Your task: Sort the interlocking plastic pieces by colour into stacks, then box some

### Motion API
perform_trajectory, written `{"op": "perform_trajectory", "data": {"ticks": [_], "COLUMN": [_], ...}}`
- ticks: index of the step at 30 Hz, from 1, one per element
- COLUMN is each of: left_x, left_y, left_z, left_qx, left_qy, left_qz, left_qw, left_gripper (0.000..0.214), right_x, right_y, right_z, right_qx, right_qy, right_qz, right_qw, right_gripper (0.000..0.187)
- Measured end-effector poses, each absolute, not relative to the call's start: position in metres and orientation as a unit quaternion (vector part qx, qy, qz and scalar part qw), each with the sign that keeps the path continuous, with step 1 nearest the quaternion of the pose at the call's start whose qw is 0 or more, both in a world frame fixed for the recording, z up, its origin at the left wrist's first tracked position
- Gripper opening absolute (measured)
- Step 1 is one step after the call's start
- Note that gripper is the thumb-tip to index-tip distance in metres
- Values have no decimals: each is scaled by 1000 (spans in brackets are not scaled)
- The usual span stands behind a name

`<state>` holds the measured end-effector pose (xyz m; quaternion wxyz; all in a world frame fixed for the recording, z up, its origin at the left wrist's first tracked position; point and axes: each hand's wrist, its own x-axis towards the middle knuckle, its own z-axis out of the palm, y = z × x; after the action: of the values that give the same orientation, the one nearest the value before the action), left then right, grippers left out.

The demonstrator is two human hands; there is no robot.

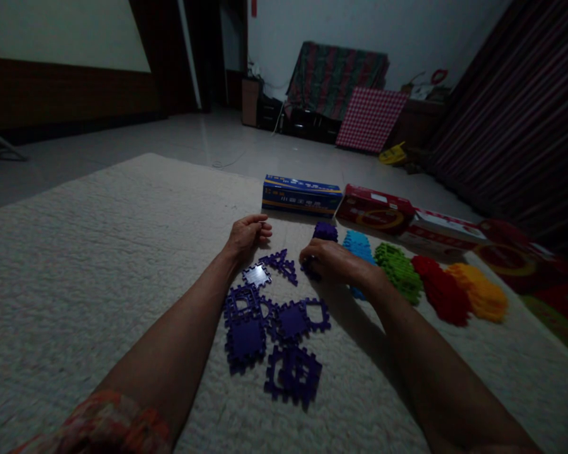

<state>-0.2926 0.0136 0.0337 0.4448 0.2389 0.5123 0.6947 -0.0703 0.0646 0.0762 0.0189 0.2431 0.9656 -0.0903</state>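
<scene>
Several flat purple interlocking tiles (274, 340) lie joined and loose on a cream rug (99, 252) in front of me. My left hand (247, 234) rests on the rug just beyond them, fingers curled, with nothing visible in it. My right hand (329, 260) lies palm down, fingers closed on a purple piece (311, 271) at the near edge of a purple pile (325, 231). A purple triangle tile (280, 263) lies between the two hands.
Piles of blue (358, 244), green (398, 270), red (439, 287) and orange (478, 291) pieces run to the right. A blue box (301, 195) and red boxes (376, 209) lie behind them. A dark striped curtain (515, 113) hangs at right.
</scene>
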Motion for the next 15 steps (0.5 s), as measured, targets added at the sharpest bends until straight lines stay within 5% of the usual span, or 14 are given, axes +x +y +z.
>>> {"op": "perform_trajectory", "data": {"ticks": [15], "left_x": [-293], "left_y": [15], "left_z": [32], "left_qx": [245], "left_qy": [519], "left_qz": [690], "left_qw": [442], "left_gripper": [24], "right_x": [-58], "right_y": [55], "right_z": [96], "right_qx": [277], "right_qy": [947], "right_qz": [-114], "right_qw": [118], "right_gripper": [44]}}
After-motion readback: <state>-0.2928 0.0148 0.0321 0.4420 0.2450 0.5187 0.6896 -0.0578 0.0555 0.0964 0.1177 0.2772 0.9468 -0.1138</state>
